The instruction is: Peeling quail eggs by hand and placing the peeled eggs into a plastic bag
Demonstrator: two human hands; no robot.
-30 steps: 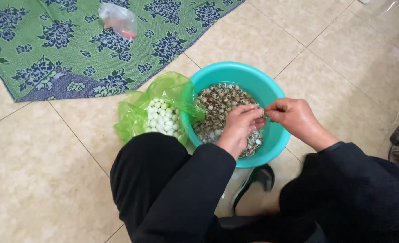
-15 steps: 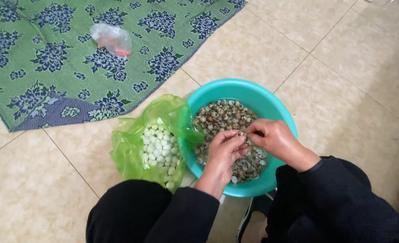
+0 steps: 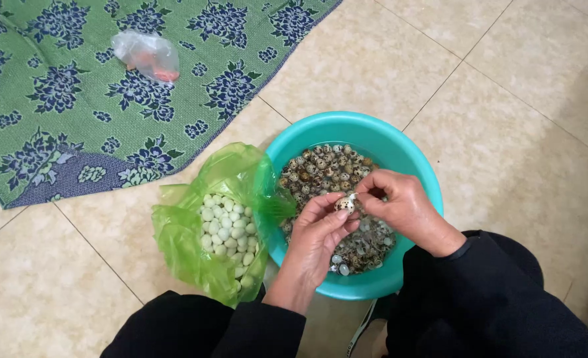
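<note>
Hands are meeting over the teal basin (image 3: 400, 142), left hand (image 3: 317, 229) pinching a speckled quail egg (image 3: 344, 205) at its near-left side while right hand (image 3: 400, 205) is picking shell from its far-right end.

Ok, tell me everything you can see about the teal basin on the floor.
The teal basin is round, looks like smooth plastic, and sits upright on the beige tiled floor. It holds a heap of small speckled eggs and shell bits. A green plastic bag of pale peeled eggs drapes against its left rim. Above it the left hand and right hand hold one speckled egg between their fingers. Its near rim lies by the person's dark-clothed knees.
</note>
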